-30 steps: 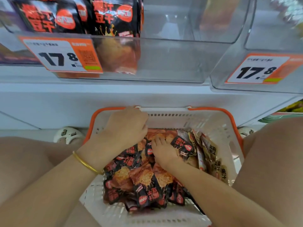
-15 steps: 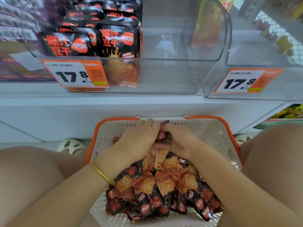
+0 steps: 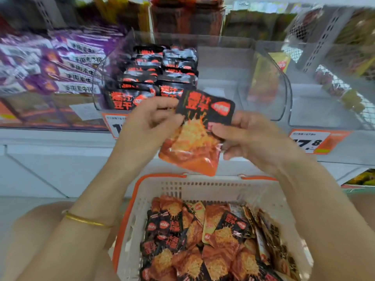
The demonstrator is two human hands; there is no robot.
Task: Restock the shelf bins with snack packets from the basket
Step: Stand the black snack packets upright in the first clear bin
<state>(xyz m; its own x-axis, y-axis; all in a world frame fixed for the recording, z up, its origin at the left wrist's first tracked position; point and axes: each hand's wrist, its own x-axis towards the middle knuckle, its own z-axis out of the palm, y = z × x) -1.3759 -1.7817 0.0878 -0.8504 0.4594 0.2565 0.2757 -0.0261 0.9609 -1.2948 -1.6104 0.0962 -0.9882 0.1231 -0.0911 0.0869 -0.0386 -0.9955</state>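
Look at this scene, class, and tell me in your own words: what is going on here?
A person is restocking a shop shelf. The left grip and the right grip both hold one black-and-orange snack packet, raised above the basket and in front of the clear shelf bin. That bin already has matching packets stacked on its left side. Many more packets lie in the basket below.

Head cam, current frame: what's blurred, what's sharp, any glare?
Head view: upper shelf stock and the purple packets at left smear with motion blur; the black-and-orange snack packet pinched by left hand and right hand is soft but readable; loose packets in the white orange-rimmed plastic basket look sharpest. Head view: clear plastic shelf bin walls show hazy reflections; light is even, no hard shadows.
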